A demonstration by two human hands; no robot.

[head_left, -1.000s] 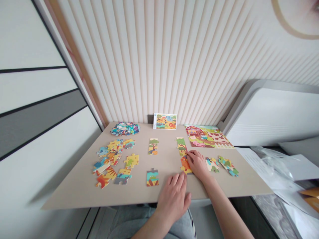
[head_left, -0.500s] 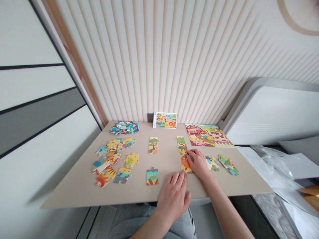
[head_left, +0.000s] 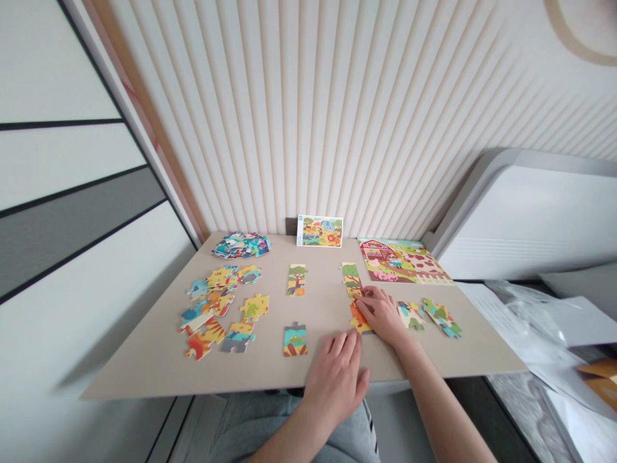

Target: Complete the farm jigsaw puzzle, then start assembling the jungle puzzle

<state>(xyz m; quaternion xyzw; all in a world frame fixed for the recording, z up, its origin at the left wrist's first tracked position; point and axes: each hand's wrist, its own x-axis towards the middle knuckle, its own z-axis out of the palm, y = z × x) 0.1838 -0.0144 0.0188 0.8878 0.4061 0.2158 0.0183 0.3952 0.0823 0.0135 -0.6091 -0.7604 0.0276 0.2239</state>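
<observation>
My right hand (head_left: 383,315) is on the right-hand column of joined puzzle pieces, its fingers closed at the orange lion piece (head_left: 357,317) and partly covering it. Above it in the column are the green tree piece (head_left: 350,275) and a yellow strip. My left hand (head_left: 335,370) lies flat at the table's front edge, fingers stretched out, the tips close to the column's lower end. Left of it is a crocodile puzzle piece (head_left: 295,341), apart from the hand. Farther back lies another tree section (head_left: 297,280).
Loose yellow and orange puzzle pieces (head_left: 219,299) spread over the left side, with a blue-purple pile (head_left: 241,245) behind. A picture card (head_left: 320,231) leans on the wall. A farm puzzle (head_left: 402,262) lies back right; more pieces (head_left: 442,317) lie right of my right hand.
My right hand's fingers have shifted slightly over the lion piece and now cover more of its upper part. My left hand stays in place.
</observation>
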